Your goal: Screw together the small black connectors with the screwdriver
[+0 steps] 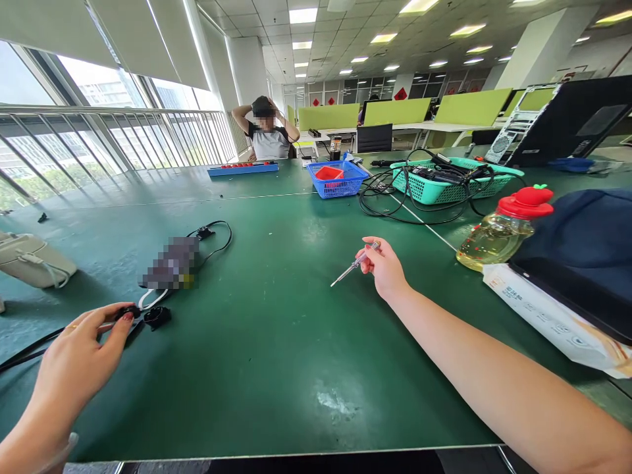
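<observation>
At the left, my left hand [81,355] pinches a small black part [129,312] between thumb and fingers; its exact kind is unclear. Black cables [29,352] run beneath that hand from the left edge. Just right of the fingertips lies another black piece [157,318] on the green table [276,368]. Beyond it are a pixelated dark object [170,263] and a looped thin black cord [224,243]. My right hand [388,266], over the middle of the table, is closed on a slim screwdriver [349,270] whose shaft points down and left.
On the right are a red-lidded bottle [498,234], a white packet [543,309], a black device [577,296] and dark blue fabric [587,230]. Farther back stand a teal basket of cables [424,191] and a blue basket [340,187]. A person sits across the table.
</observation>
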{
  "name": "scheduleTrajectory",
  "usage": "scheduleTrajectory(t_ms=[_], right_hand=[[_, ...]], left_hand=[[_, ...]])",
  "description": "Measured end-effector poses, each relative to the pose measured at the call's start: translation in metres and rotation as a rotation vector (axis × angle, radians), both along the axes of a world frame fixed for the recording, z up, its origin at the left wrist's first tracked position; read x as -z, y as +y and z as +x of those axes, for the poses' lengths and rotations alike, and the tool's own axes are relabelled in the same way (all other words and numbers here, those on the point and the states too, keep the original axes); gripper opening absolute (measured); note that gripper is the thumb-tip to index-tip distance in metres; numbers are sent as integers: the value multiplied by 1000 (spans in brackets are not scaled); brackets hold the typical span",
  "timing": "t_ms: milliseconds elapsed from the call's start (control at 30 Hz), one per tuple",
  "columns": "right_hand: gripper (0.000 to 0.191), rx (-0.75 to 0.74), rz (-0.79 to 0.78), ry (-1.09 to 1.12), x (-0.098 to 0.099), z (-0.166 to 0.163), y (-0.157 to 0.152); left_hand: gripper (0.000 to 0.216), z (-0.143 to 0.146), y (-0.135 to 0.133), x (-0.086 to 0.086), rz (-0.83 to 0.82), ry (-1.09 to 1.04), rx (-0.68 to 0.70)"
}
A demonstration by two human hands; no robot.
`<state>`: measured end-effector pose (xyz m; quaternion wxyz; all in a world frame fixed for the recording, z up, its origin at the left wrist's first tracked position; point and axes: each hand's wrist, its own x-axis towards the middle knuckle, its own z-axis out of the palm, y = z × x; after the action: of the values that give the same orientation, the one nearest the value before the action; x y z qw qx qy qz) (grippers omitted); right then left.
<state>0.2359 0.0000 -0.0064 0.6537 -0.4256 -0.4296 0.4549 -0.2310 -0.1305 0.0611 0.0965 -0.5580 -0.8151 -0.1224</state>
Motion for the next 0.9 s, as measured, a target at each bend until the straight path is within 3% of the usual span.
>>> scheduleTrajectory(t_ms=[133, 533, 900], right_hand=[[39, 7, -2, 7, -1, 0, -1], [39, -2, -14, 10, -3, -1, -2], [40, -4, 5, 7, -2, -2, -2]], left_hand=[[45, 16, 14, -11, -8, -83, -9], [48, -3, 28, 12, -74, -69, 51], [48, 6, 28, 10, -111, 49, 145]])
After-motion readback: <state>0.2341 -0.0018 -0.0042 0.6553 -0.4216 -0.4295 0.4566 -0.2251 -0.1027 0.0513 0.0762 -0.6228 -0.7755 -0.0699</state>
